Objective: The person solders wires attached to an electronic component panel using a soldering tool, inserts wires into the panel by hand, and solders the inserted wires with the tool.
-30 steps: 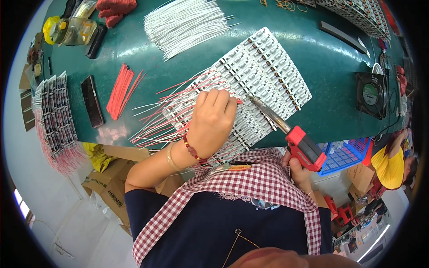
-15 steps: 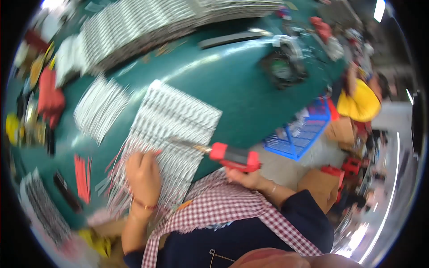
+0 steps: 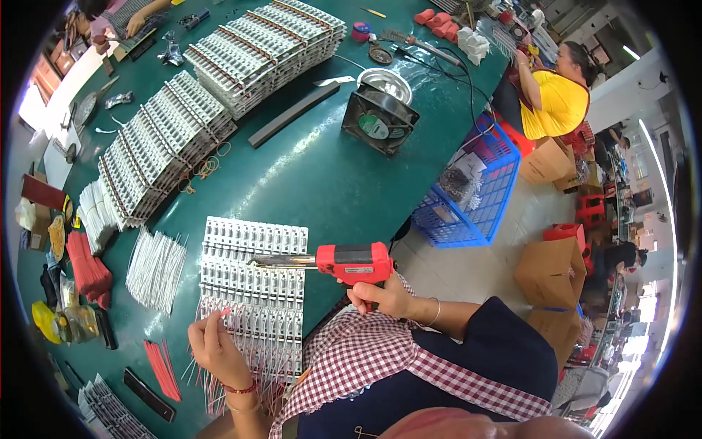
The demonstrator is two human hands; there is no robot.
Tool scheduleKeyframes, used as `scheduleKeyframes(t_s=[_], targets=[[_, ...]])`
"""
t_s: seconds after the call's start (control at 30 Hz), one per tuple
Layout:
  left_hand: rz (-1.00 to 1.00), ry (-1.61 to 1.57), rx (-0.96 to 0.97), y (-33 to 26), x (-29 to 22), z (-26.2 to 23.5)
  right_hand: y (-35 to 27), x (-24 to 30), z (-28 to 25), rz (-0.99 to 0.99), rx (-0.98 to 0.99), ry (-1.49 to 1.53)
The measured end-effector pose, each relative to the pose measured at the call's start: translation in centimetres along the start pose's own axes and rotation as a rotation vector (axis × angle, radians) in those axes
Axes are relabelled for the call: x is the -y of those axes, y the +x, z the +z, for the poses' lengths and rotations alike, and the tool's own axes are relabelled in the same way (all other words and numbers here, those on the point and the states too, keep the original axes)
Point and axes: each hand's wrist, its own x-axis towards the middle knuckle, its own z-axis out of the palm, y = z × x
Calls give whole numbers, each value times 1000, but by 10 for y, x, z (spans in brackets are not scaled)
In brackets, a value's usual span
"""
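My right hand (image 3: 380, 296) is closed around the grip of a red and black soldering gun (image 3: 355, 263). Its metal tip points left, over the upper middle of a white panel of small repeated parts (image 3: 256, 241); whether tip and panel touch I cannot tell. At the panel's lower left edge, my left hand (image 3: 214, 347) pinches a red wire, of which only a short end shows at the fingertips. Loose red and white wires (image 3: 252, 366) spread over the panel's near rows. A bundle of white wires (image 3: 156, 271) and some red wires (image 3: 161, 371) lie to the left.
Stacks of similar panels (image 3: 267, 55) stand at the back. A dark bar (image 3: 292, 115), a black fan (image 3: 380, 121) and a metal bowl (image 3: 387, 84) lie beyond the panel. A blue crate (image 3: 472, 197) is on the right. Co-workers, one in yellow (image 3: 552, 102), sit farther off.
The view has shifted and sharpened. The soldering gun, earlier slanted across the panel, now lies nearly level. My left hand has drawn toward the panel's left edge, the red wire still pinched.
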Motion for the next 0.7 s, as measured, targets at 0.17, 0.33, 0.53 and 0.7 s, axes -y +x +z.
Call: scheduleKeyframes(t_s=[0.17,0.33,0.53,0.7], targets=[[17,-43,126,-13,-5,-12,-6,-7,-3,70,-41,-26],[118,6,202,-13,-5,13,-8,-7,-18,-28,3,-53],[150,63,123,-22,3,21,-3,-13,-21,-2,115,-173],[176,49,123,-23,3,22,-10,-17,-14,63,142,-263]])
